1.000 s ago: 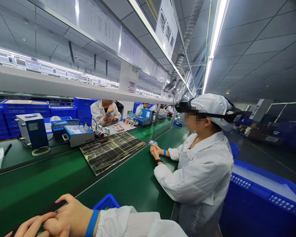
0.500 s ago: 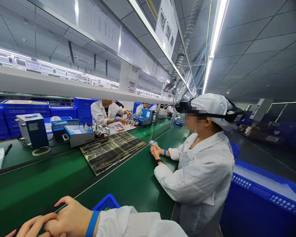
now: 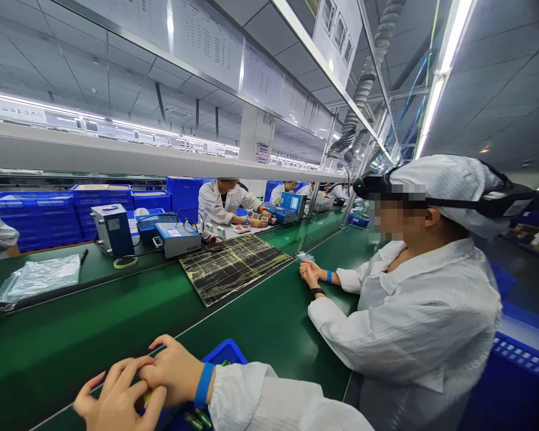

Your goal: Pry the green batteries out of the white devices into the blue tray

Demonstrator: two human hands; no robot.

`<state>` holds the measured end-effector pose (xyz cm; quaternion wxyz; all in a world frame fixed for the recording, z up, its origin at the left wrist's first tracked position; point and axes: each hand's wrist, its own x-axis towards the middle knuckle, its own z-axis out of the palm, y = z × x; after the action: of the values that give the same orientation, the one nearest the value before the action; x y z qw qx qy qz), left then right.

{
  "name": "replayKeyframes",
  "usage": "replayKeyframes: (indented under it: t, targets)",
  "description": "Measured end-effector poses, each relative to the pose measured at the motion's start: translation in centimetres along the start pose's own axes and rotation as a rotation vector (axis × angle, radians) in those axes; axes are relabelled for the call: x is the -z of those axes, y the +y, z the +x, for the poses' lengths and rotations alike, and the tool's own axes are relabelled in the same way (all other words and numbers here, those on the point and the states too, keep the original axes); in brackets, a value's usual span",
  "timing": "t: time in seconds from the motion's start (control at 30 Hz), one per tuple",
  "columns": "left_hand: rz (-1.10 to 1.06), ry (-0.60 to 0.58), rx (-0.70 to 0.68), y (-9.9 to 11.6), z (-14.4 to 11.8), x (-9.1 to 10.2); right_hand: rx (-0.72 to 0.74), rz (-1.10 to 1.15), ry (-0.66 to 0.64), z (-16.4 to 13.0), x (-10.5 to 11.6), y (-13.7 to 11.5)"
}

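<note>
At the near edge of the green belt (image 3: 117, 323), the right hand (image 3: 175, 374) lies curled over the left hand (image 3: 117, 398), touching it. Both sit just left of the blue bin (image 3: 227, 352); something small and yellowish shows between the bent fingers, but I cannot tell what either holds.

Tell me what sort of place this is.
Most likely an electronics assembly line in a factory. A long green belt runs past seated workers in white coats, with stacked blue crates and bench instruments behind. The person's hands rest together over a blue bin.

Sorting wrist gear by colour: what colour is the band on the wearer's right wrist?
Blue: the wristband sits just behind the right hand, clearest in the head view.
</note>
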<state>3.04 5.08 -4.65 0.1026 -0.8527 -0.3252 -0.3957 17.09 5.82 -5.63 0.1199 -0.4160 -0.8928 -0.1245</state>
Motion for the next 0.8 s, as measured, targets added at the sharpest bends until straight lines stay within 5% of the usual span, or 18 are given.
replayKeyframes:
  t: [0.8]
  targets:
    - [0.006, -0.064, 0.034, 0.05, -0.3, -0.04, -0.02, 0.057, -0.002, -0.11, 0.01, -0.11]
